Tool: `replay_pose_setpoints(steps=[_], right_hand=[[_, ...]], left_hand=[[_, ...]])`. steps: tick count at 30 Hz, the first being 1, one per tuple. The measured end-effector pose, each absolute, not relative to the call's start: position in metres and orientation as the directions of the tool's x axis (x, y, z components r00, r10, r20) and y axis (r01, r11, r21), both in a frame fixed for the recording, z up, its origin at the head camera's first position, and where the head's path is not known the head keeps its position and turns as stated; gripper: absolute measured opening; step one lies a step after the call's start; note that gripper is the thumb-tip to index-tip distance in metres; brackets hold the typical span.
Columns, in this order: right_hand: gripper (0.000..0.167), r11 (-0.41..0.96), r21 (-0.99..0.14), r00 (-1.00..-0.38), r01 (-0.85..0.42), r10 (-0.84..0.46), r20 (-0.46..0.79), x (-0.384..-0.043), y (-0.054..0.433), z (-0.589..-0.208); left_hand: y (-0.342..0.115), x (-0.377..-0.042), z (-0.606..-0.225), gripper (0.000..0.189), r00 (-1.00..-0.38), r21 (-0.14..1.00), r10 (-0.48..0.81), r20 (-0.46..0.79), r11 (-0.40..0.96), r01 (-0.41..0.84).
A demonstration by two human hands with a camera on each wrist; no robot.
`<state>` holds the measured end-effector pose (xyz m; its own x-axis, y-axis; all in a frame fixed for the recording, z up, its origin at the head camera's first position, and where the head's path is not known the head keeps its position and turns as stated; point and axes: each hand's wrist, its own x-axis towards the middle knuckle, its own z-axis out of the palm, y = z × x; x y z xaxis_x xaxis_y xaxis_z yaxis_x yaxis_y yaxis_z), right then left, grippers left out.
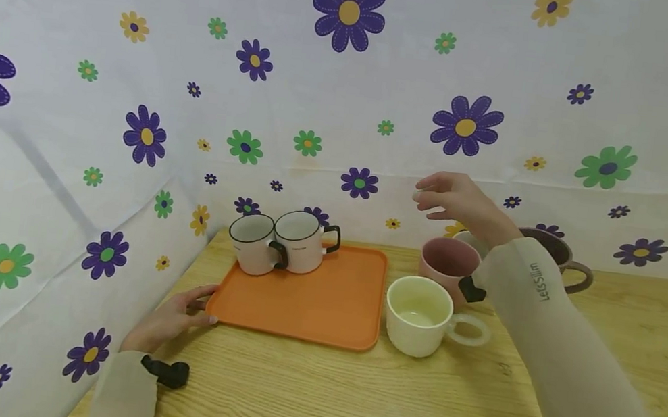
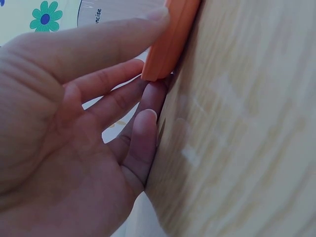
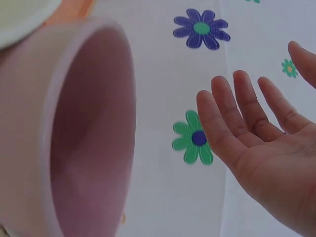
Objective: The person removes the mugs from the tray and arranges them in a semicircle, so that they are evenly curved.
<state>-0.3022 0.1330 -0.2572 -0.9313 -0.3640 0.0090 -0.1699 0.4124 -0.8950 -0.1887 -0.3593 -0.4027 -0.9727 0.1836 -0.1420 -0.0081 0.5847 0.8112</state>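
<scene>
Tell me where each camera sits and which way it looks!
Head: worn on the head, facing forward and down at the flat, rectangular orange tray; left hand, right hand and sleeves show.
Left wrist: worn there, facing the tray's edge; the left hand shows.
Right wrist: worn there, facing the round pink mug and flower-patterned white backdrop; the right hand shows.
Head and right wrist share the mug.

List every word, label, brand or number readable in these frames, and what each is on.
"LetsSlim": right sleeve, near the cuff, head view.
"ncise": a white mug, left wrist view; the beginning is out of sight.
Too small to read: the print on the left white mug and right white mug, head view.
</scene>
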Motion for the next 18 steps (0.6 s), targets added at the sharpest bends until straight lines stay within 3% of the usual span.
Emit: replay_pose_setpoints(steps=[18], right_hand=[[0.046,0.395,-0.915,-0.909,-0.080,-0.405,-0.095,-0.306,0.070,-0.272]], left_hand=[[-0.362,-0.190,-0.407,0.071,-0.973,0.809,0.191,-0.128,0.588,0.009]])
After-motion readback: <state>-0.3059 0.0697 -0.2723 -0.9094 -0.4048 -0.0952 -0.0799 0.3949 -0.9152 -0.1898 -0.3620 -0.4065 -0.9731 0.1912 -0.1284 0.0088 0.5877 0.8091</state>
